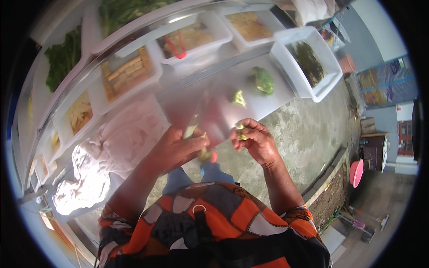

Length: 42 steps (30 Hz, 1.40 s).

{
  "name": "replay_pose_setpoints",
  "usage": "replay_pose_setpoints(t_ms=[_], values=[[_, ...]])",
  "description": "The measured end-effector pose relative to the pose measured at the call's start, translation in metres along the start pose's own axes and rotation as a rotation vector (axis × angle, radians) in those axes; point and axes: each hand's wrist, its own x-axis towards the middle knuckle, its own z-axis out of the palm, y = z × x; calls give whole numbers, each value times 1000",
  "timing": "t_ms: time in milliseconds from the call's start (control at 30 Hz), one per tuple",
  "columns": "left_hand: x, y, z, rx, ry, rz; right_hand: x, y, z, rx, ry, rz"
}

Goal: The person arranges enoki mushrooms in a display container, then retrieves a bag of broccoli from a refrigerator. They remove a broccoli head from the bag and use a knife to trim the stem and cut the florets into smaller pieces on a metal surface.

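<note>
My left hand [177,144] is closed around a knife [191,130] with a pale handle; its blade points away from me and blurs into the glare. A blurred greenish piece [205,154], perhaps broccoli stem, shows at the thumb of that hand. Between the fingers and thumb of my right hand [256,139] is a small broccoli floret [242,132]. Both hands are in front of my body at the near edge of a metal counter [214,104]. Another cut floret [239,98] and a larger broccoli head [263,81] lie on that counter, beyond my right hand.
A white tub [310,92] with dark green strands stands at the counter's right end. Food trays line the back and left; red tongs [180,53] rest in one tray [219,38]. A pale cloth [130,130] lies left. A pink basin [356,173] is farther right.
</note>
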Motion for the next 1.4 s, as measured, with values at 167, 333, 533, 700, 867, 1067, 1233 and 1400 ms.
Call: replay_pose_setpoints(t_ms=[167, 333, 533, 700, 867, 1067, 1233, 1400], values=[[-27, 5, -22, 222, 305, 277, 26, 11, 93, 249, -199, 43], [-63, 9, -59, 161, 456, 518, 55, 14, 165, -243, -229, -219], [-142, 24, -109, 100, 772, 596, 114, -37, 288, -524, -312, -824], [-187, -2, -134, 69, 829, 462, 173, -55, 394, -458, -450, -898], [-209, -22, -157, 8, 786, 441, 183, -20, 490, -710, -657, -1275], [-223, -16, -169, -56, 717, 503, 214, 39, 569, -899, -834, -1327], [-232, -15, -176, 41, 695, 550, 207, 33, 560, -925, -708, -1222], [-215, -14, -173, 216, 731, 437, 153, -3, 442, -712, -712, -827]])
